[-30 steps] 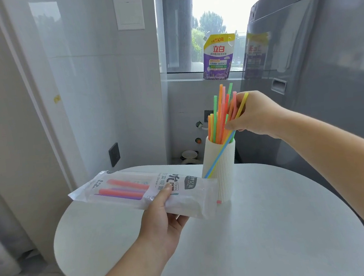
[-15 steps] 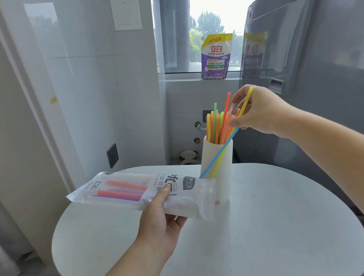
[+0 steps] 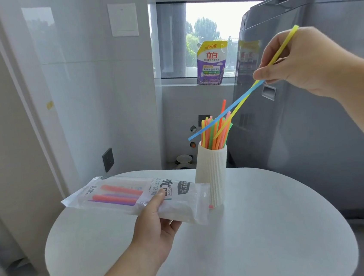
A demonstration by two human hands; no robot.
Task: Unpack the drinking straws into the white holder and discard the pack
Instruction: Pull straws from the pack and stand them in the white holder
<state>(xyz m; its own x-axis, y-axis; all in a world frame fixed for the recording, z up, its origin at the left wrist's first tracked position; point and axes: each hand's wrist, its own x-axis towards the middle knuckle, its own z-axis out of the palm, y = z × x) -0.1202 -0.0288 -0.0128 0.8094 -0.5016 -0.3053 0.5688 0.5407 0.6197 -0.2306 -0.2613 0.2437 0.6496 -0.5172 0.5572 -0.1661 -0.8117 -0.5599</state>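
A round white tabletop (image 3: 276,229) fills the lower half of the view, with a tall grey appliance (image 3: 307,102) standing behind it on the right and a window behind it in the middle. A purple and yellow detergent pouch (image 3: 212,64) stands on the window sill.

Near the far edge of the tabletop stands the white holder (image 3: 213,175), a ribbed upright cylinder. A fan of bright drinking straws (image 3: 215,132) in orange, green, yellow and pink already stands in it, leaning slightly to the right.

The left hand (image 3: 157,228) is closed on the pack (image 3: 137,195), a clear plastic sleeve held nearly flat just above the tabletop. Its right end touches or overlaps the front of the holder. A few pink and purple straws remain inside it, lying lengthwise at the left end.

The right hand (image 3: 303,64) is raised above and to the right of the holder, fingers pinched on two straws, one blue (image 3: 219,117) and one yellow (image 3: 279,49). Both slant down and to the left, their lower ends at about the height of the standing straws' tops. The blue tip reaches past the holder's left side. To drop them in, the straws likely need tipping upright, with their lower ends brought over the opening.
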